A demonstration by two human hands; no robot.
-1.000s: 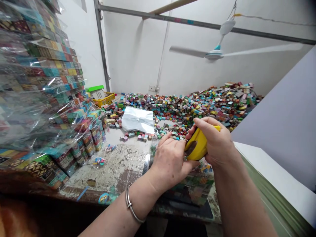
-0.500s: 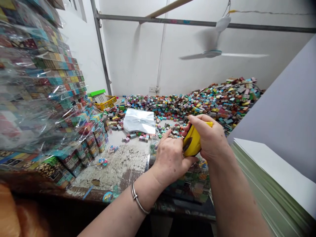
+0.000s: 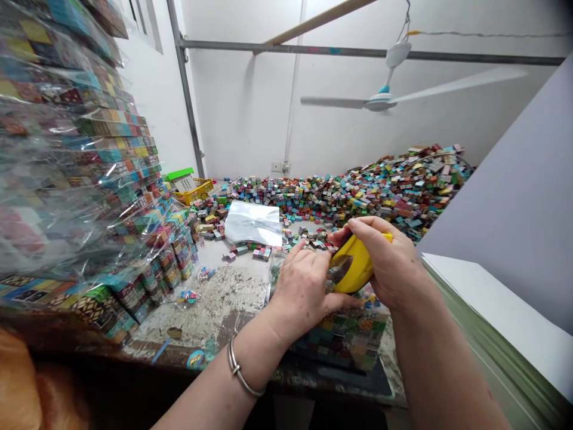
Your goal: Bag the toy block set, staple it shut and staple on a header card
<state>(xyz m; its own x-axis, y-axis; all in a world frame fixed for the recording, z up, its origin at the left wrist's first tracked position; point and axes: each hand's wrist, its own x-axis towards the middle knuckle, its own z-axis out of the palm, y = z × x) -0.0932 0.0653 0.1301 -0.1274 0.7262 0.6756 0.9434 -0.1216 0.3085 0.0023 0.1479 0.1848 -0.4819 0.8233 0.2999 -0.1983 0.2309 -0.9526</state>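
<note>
In my right hand [image 3: 394,257] is a yellow hand-held tool [image 3: 358,266] with a dark opening in its side; its exact kind does not show. My fingers wrap round it, and its lower end points down at a plastic-wrapped pack of small patterned boxes [image 3: 344,340]. Across the top of that pack lies my left hand [image 3: 302,283], holding the clear plastic down beside the tool. Its thumb stretches under the tool's tip, and part of its fingers is hidden. The pack stands near the table's front edge, mostly covered by my hands.
Wrapped stacks of boxes [image 3: 102,155] tower at the left. Loose small boxes [image 3: 403,185] are heaped along the wall, with clear plastic sheets [image 3: 253,223] before them. A yellow basket [image 3: 194,191] stands behind. White sheets [image 3: 501,304] are piled at the right. A fan [image 3: 380,101] hangs above.
The yellow tool has tilted and shifted slightly right and down with my right hand, showing more of its dark opening. My left hand stays on the pack.
</note>
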